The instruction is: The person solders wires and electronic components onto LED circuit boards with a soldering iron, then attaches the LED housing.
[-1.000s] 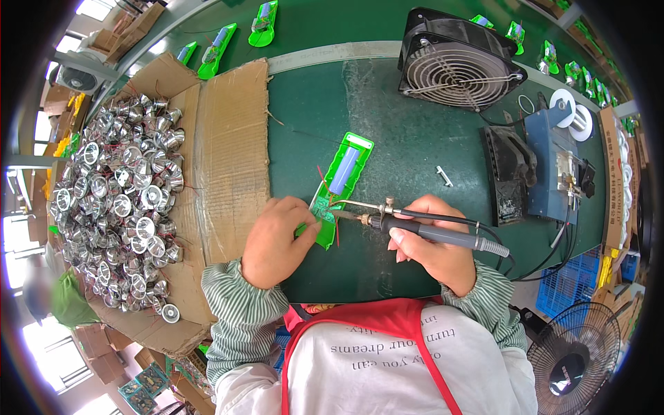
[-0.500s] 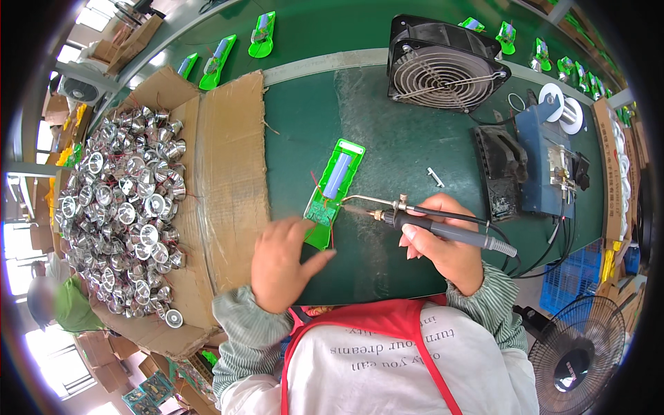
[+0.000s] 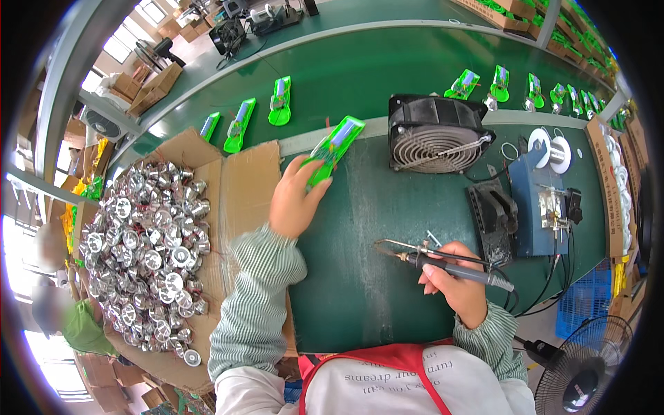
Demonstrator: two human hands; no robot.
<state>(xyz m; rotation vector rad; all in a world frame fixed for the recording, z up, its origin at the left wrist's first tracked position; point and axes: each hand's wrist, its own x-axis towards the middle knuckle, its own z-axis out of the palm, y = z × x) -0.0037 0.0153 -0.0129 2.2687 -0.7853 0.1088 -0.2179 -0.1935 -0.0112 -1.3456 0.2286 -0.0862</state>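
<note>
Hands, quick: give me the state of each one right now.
Left hand: closed on the green circuit board, reaching far across the green table.
Right hand: closed on the soldering iron, held above the table.

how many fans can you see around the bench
4: a black box fan on the bench, a pedestal fan lower right, a box fan and a standing fan top left; others may be hidden.

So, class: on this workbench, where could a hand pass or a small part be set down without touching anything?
Bare green mat lies between the left hand and the right hand holding the soldering iron. Crowded: the cardboard box of metal parts at left, and the fan and solder station at right.
</note>
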